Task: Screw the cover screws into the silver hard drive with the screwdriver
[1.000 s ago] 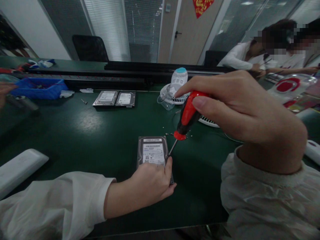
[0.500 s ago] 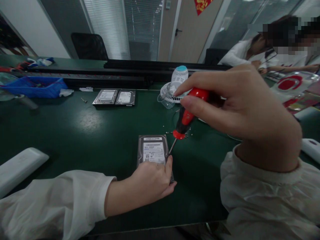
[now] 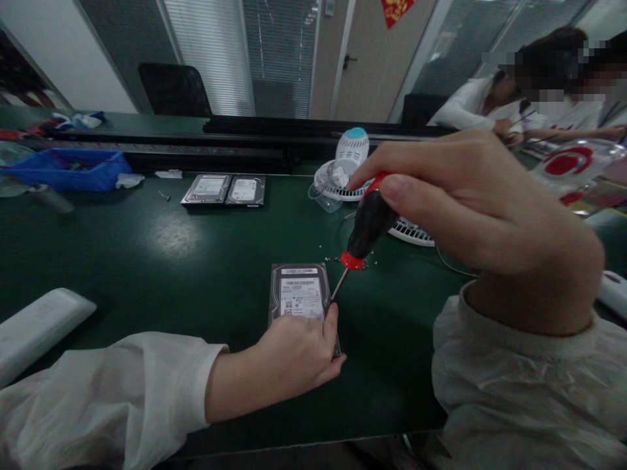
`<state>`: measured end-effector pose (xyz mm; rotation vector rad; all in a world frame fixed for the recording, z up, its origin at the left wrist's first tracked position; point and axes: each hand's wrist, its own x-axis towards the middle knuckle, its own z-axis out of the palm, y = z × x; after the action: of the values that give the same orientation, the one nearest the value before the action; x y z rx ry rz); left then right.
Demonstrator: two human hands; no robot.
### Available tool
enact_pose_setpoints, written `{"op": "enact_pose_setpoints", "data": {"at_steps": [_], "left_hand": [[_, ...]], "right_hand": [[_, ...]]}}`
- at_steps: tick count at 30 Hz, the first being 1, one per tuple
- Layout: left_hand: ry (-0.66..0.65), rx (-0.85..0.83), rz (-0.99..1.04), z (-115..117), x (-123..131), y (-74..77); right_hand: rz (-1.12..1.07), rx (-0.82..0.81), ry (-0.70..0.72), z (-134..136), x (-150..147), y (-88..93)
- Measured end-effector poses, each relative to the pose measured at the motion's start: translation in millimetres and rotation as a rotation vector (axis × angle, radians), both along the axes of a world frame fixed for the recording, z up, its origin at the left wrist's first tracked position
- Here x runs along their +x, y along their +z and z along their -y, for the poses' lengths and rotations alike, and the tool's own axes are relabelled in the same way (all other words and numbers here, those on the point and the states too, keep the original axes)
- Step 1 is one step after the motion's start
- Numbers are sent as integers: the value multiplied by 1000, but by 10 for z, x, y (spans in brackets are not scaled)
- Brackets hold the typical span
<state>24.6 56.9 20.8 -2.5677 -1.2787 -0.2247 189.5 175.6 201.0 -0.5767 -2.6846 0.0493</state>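
Observation:
A hard drive (image 3: pixel 304 294) with a white label lies flat on the green table. Across its near half rests my left hand (image 3: pixel 298 349), gripping it, with the index finger stretched along the right edge by the screwdriver tip. My right hand (image 3: pixel 470 202) is closed around the handle of a red and black screwdriver (image 3: pixel 369 225). The shaft slants down to the drive's right edge, where the fingertip partly hides the tip. Several small screws (image 3: pixel 337 260) are scattered just beyond the drive.
Two more hard drives (image 3: pixel 245 190) lie side by side farther back. A blue bin (image 3: pixel 73 170) stands at the back left, and a small white fan (image 3: pixel 351 153) behind the screwdriver. A white device (image 3: pixel 46 326) lies at left. People sit working at the far right (image 3: pixel 470 104).
The screwdriver handle has turned in my right hand, showing more black now. My right hand has shifted slightly right. My left hand and the hard drive have stayed in place.

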Motion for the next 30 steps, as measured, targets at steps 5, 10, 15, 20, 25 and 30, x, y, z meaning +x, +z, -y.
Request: {"op": "enact_pose_setpoints", "data": {"at_steps": [5,10,15,20,25,30], "left_hand": [[-8,7,-7,-10,2,-5],[-10,7,9,-10,-8,-3],[-18,15,7,-6,-5,9],[-2,5,7,-8,5,18],[-11,26,24,-9,4,17],[-13,30,36,-10,-5,13]], "right_hand": [[-38,49,-48,-25,1,-29],[-24,30,1,-40,20,-27],[-53,43,5,-27,5,-31],[-7,12,-34,-7,-8,-25],[-41,-11,26,-7,-1,-18],[-43,-13,2,10,12,-10]]}}
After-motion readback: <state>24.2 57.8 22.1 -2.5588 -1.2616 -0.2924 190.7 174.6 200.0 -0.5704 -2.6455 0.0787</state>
